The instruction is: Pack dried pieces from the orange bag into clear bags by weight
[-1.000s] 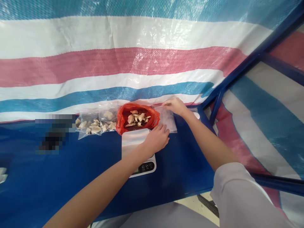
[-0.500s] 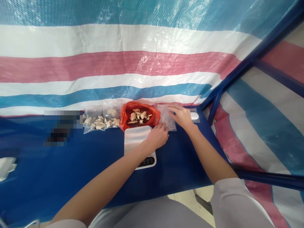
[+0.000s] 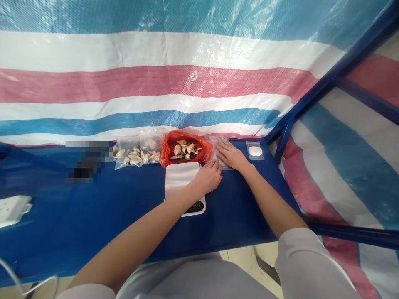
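A stack of clear plastic bags [image 3: 215, 142] lies flat to the right of a red plastic bag [image 3: 165, 151]. My right hand [image 3: 231, 155] rests on the clear bags with its fingers stretched out. At their near left corner is my left hand [image 3: 208, 178], its fingers bent and pressed together at a bag edge; the fingertips are partly hidden. Under my left wrist stands a white kitchen scale [image 3: 181, 176] with a bare silvery top and a black button panel. Inside the open red bag are pale, brown-edged dried pieces [image 3: 186, 148].
Clear bags filled with pale pieces [image 3: 132, 157] lie left of the red bag. A small packet with a white oval item [image 3: 255, 151] sits at the right. On the blue table [image 3: 124, 216] are a white power strip [image 3: 14, 209] and a blurred-out object [image 3: 89, 162]. A striped tarp [image 3: 156, 83] hangs behind.
My right hand has moved left and flattened onto the clear bags, uncovering the small white packet. My left hand stays near the bag edge. The view has shifted slightly.
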Tool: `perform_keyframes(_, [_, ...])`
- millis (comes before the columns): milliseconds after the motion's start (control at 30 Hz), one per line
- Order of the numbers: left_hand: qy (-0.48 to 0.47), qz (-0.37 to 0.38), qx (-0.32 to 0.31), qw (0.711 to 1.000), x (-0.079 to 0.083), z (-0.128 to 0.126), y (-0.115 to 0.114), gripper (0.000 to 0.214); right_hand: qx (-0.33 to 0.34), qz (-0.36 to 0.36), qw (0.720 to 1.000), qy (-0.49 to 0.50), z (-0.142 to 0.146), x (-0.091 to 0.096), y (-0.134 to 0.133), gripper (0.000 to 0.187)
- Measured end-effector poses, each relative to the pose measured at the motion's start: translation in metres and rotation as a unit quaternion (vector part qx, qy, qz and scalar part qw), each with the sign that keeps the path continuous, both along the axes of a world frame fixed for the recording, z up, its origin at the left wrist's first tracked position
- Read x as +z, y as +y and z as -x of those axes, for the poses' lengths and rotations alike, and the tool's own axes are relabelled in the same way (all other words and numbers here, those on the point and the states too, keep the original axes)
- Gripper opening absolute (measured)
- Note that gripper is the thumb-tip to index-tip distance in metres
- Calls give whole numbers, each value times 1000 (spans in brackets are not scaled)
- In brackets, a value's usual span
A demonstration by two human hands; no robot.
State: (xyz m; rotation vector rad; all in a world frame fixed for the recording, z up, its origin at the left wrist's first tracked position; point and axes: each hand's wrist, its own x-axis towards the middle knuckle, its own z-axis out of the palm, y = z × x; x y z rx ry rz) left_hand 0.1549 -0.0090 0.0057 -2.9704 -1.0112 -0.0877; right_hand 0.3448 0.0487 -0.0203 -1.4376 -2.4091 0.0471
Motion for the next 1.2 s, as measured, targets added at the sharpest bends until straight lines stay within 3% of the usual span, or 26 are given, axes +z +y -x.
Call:
perform_keyframes(233, [-11, 18, 12, 1000, -4, -1, 3, 44, 0, 13, 1000, -3, 1, -6, 1, 46])
perform_keyframes(600, [-26, 15, 12, 999, -6, 0, 7, 46, -9, 28, 1000, -6, 2, 6, 0, 46])
perform_keyframes(767, [-71, 4, -8, 997, -1, 3, 2, 39, -58, 13, 998, 34, -2, 21, -16, 45])
perform_keyframes(967, [-100, -35, -12, 994, 15, 8, -14, 37, -67, -3, 995, 80, -3, 38, -41, 44])
perform_keyframes(1200, [-136, -50, 23, 989, 31, 42, -22, 34, -85, -8, 989, 119, 15, 38, -76, 39])
